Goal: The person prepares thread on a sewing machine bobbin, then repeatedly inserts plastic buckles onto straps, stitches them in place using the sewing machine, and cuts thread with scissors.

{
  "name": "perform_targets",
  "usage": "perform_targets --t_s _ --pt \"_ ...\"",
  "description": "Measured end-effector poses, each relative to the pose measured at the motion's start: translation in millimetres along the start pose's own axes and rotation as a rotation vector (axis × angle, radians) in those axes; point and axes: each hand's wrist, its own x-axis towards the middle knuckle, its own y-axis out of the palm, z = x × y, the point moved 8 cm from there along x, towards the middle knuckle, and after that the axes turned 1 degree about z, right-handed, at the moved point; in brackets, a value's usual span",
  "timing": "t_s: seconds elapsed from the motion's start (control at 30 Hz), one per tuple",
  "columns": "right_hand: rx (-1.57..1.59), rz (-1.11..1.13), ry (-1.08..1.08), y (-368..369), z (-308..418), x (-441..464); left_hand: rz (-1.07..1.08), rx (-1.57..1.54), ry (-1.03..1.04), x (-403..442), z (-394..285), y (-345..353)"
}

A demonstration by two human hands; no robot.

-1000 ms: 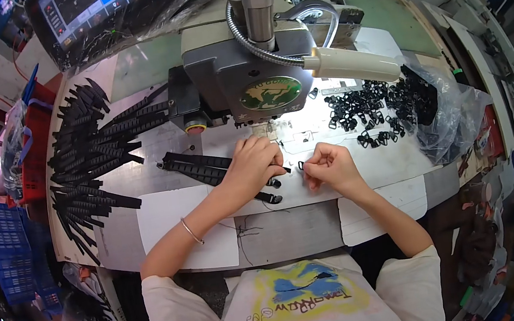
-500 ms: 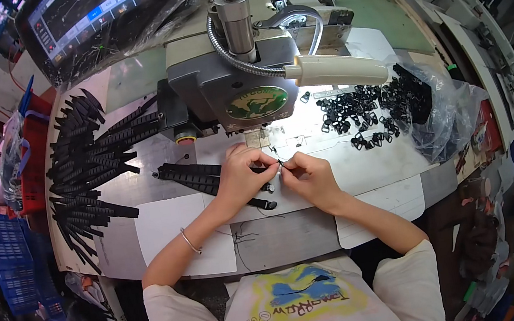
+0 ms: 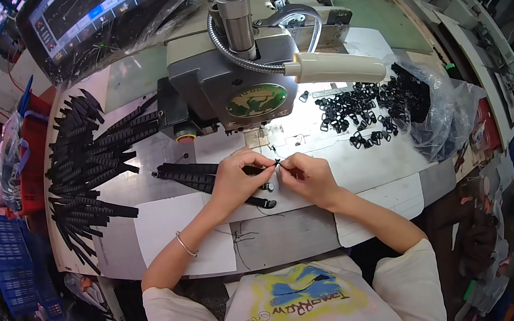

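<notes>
In the head view, my left hand [image 3: 237,177] and my right hand [image 3: 310,176] meet in front of the sewing machine head [image 3: 234,89]. Fingertips of both pinch a small black piece [image 3: 277,163]; its exact kind is too small to make out. Beneath and beside my left hand lie black ribbed straps [image 3: 191,174], partly hidden by it. One strap end [image 3: 264,203] pokes out below that hand on the metal plate. Just beyond my fingers is the machine's needle area [image 3: 257,138].
A pile of black straps [image 3: 85,163] covers the left side of the table. Many small black buckles [image 3: 354,109] are scattered at right, beside a clear plastic bag [image 3: 447,122]. A cream-coloured lamp [image 3: 339,68] hangs low over the plate. A screen [image 3: 95,19] stands at back left.
Both hands have shifted very slightly, still pinching the small black piece together. A bit more of it shows between the fingertips. The straps and buckles stay put.
</notes>
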Motion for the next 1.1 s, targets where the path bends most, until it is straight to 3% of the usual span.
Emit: perform_targets --t_s 0.27,0.37,0.47,0.67,0.83,1.1 --pt "0.035 0.051 -0.083 -0.2 1.7 3.4 -0.082 -0.004 0.059 -9.9 -7.2 -3.2" --pt "0.388 0.186 0.161 10.4 -15.5 -0.1 -0.023 0.263 0.393 -6.7 -32.3 -2.6" --pt "0.53 0.264 0.256 15.4 -17.0 2.0 0.127 0.252 0.341 -2.8 -14.7 -2.5" --pt "0.463 0.369 0.4 17.8 -22.2 21.9 0.1 0.21 0.343 1.2 -12.3 -8.9" --pt "0.815 0.265 0.568 24.6 -58.2 54.9 -0.109 0.606 0.544 -1.7 -9.2 -11.2" --pt "0.43 0.321 0.601 19.6 -66.7 82.8 -0.129 0.744 0.447 12.5 8.7 -7.4"
